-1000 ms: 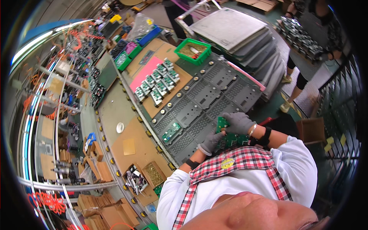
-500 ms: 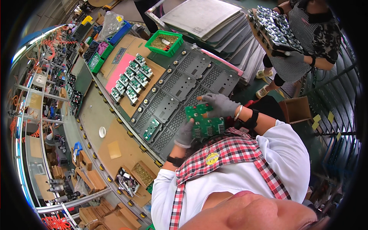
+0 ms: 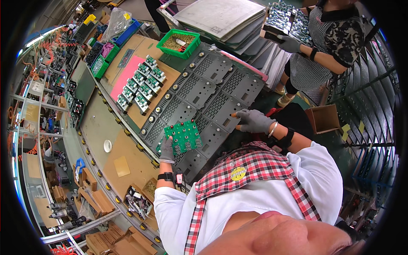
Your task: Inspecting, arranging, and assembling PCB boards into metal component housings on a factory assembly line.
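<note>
A green circuit board with small displays and red parts along one edge is held by its left edge in my gloved left hand. The board hangs over the dark grey slotted panels, which lie in rows on the bench; whether it touches them I cannot tell. My right hand, in a grey glove with uncovered fingertips, is apart from the board. Its fingers are stretched out near the panels' right edge, holding nothing. Most of the smaller board seen on a panel earlier is hidden behind my left hand and the held board.
Several small board assemblies stand on cardboard beyond the panels. A green bin of small metal parts sits at the far edge. On the right, a co-worker carries a loaded tray. An open carton stands on the floor.
My left hand has carried the circuit board left over the panels. My right hand has let go of it and stays to the right. The co-worker and tray have shifted left in view.
</note>
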A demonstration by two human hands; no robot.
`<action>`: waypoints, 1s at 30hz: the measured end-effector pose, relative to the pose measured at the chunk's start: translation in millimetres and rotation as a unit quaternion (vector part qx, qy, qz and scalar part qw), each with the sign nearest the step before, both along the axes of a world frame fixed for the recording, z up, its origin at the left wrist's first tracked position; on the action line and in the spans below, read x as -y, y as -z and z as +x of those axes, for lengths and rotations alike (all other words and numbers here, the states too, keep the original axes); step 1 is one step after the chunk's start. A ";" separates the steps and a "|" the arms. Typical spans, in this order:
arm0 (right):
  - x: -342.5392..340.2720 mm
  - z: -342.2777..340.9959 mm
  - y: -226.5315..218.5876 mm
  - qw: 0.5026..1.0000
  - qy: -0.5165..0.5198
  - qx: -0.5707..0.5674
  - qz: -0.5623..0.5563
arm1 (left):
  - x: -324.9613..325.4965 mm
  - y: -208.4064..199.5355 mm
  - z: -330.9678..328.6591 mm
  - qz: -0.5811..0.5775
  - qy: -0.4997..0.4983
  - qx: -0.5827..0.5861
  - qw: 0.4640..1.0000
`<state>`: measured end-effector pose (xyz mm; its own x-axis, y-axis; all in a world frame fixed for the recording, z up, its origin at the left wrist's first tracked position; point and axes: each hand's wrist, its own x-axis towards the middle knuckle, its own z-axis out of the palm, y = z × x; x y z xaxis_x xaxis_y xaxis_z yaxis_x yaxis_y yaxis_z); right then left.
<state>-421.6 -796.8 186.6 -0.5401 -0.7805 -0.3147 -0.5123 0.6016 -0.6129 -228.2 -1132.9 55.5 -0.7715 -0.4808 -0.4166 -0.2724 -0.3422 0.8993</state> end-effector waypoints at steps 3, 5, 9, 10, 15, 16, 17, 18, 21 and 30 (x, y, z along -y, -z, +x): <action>1.2 -1.7 0.4 1.000 0.002 0.013 0.023 | 12.9 20.8 6.9 -0.030 -0.008 0.032 0.999; 1.4 -9.8 0.3 0.995 -0.025 -0.098 0.023 | 28.8 23.0 4.3 -0.182 0.083 0.106 0.974; -2.9 -61.3 -11.7 0.982 0.007 -0.174 0.070 | 29.1 -12.6 -13.2 -0.572 0.237 0.365 0.696; -5.7 -80.5 -18.7 0.980 0.027 -0.196 0.035 | 22.5 -30.4 -21.7 -0.618 0.208 0.366 0.664; 14.6 -195.3 -62.1 0.968 0.207 -0.143 0.009 | -19.0 -120.9 -76.5 -0.393 0.294 0.038 0.870; 12.1 -210.7 -71.5 0.953 0.265 -0.134 0.064 | -31.9 -128.4 -92.3 -0.389 0.337 -0.023 0.857; 19.5 -227.7 -77.8 0.942 0.265 -0.200 0.037 | -43.4 -132.5 -106.7 -0.405 0.374 -0.056 0.833; 31.2 -249.7 -85.9 0.923 0.268 -0.265 0.082 | -55.0 -132.4 -119.3 -0.319 0.392 -0.049 0.861; 56.7 -317.6 -108.8 0.877 0.272 -0.370 0.143 | -96.5 -111.3 -159.9 0.027 0.351 -0.027 0.936; 30.4 -483.2 -128.8 0.893 0.040 -0.375 0.247 | -197.8 -23.3 -239.4 0.405 0.203 -0.151 0.879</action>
